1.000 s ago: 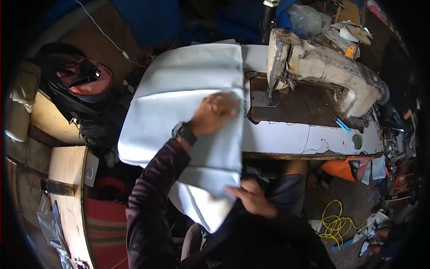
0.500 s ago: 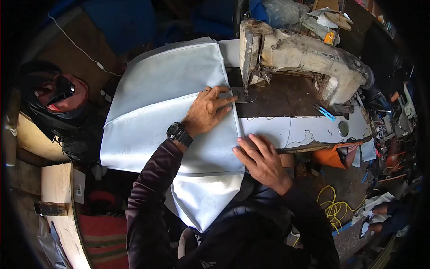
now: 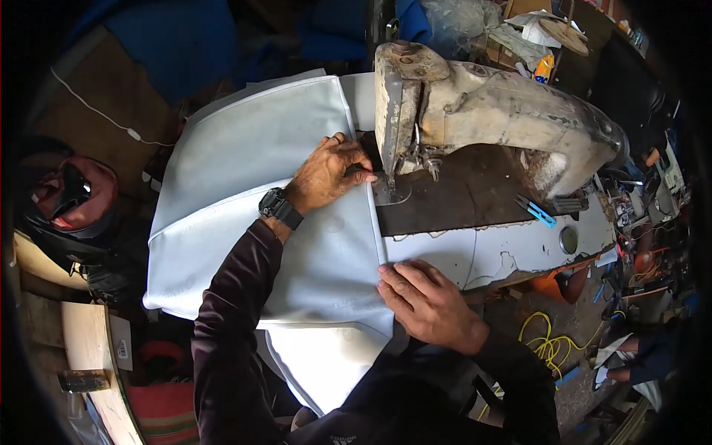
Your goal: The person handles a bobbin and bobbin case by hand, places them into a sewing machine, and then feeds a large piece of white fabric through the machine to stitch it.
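Note:
A pale silvery-grey sheet of coated fabric (image 3: 297, 252), with raised seams, lies over the left part of the sewing table. Its right edge runs beside the needle of an old, worn sewing machine (image 3: 489, 111). My left hand (image 3: 332, 172), wearing a watch (image 3: 278, 208), is closed at that edge, fingers bent and thumb against the seam, just left of the needle. Nearer my body, my right hand (image 3: 426, 304) has its fingers curled over the same edge; its thumb is hidden. One corner of the sheet hangs toward my lap.
Blue-handled thread snips (image 3: 535, 211) and a small round tin (image 3: 568, 239) lie on the chipped white table edge (image 3: 489, 256). Yellow cable (image 3: 545, 341) is coiled on the floor. A bag (image 3: 81, 200) sits at left. Another person's legs (image 3: 630, 360) show at right.
My left hand's fingers have bent in from stretched out to closed at the edge. My right hand has drawn its spread fingers together on the edge. The camera view has shifted.

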